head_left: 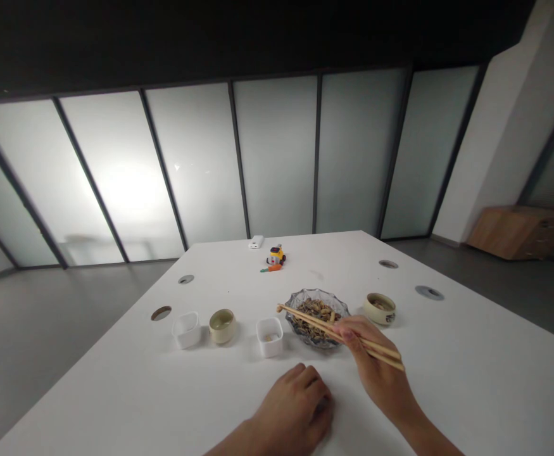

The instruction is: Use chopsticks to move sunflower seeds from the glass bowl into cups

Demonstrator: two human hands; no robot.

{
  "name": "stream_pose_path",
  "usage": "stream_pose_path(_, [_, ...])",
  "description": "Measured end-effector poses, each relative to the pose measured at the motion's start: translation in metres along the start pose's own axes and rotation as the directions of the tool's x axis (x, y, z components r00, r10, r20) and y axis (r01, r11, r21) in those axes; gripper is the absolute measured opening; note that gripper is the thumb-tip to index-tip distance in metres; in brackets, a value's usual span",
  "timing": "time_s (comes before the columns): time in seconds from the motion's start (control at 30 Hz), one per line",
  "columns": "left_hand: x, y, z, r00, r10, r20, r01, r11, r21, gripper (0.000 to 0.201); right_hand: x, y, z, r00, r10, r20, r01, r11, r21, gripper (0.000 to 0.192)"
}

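On the white desk (447, 392), left to right: a white square cup (186, 329), a beige round cup (222, 325), a second square cup (270, 336) — nothing blocks the path. The left hand (292, 411) rests curled on the desk, holding nothing visible. The right hand (369, 361) grips chopsticks (333, 329) whose tips lie over the glass bowl (318, 316) of dried pieces; best to keep the tips level and pinch lightly. A tea cup (380, 308) stands just beyond.

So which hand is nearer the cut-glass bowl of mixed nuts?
Right. The right hand holds wooden chopsticks over the cut-glass bowl; the left hand rests on the white table, nearer the person.
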State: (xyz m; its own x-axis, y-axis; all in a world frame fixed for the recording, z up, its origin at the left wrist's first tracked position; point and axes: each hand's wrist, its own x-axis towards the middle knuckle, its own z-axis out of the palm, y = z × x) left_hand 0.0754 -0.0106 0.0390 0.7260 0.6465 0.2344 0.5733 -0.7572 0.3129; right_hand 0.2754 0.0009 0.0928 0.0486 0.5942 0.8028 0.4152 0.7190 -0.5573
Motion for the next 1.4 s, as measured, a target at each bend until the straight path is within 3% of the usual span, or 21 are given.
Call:
stream_pose_path(0.23, [0.002,0.001,0.0,1.0,-0.001,0.0,0.001,1.0,0.001,0.008,-0.005,-0.008,0.007,0.994,-0.022,0.11,0.015,0.998,0.064,0.024])
stream_pose_path(0.43, [0.001,-0.002,0.003,1.0,0.009,-0.01,-0.009,1.0,-0.021,0.009,-0.002,-0.001,-0.004,0.997,-0.07,-0.015,0.069,0.994,-0.081,0.022])
stream_pose_path(0.57, [0.0,-0.001,0.001,1.0,0.008,-0.01,-0.008,0.999,-0.033,0.008,-0.001,0.004,-0.007,0.993,-0.118,-0.001,0.117,0.981,-0.156,0.02])
stream_pose_path(0.87, [0.0,0.002,-0.002,1.0,-0.018,0.01,0.019,1.0,-0.024,0.007,-0.005,0.009,0.004,0.99,-0.055,0.13,0.066,0.994,-0.087,0.025])
stream_pose_path(1.4, [0.0,0.004,-0.004,1.0,0.005,-0.017,-0.005,1.0,-0.029,0.011,-0.007,0.018,0.004,0.993,-0.037,0.11,0.042,0.998,-0.046,0.019])
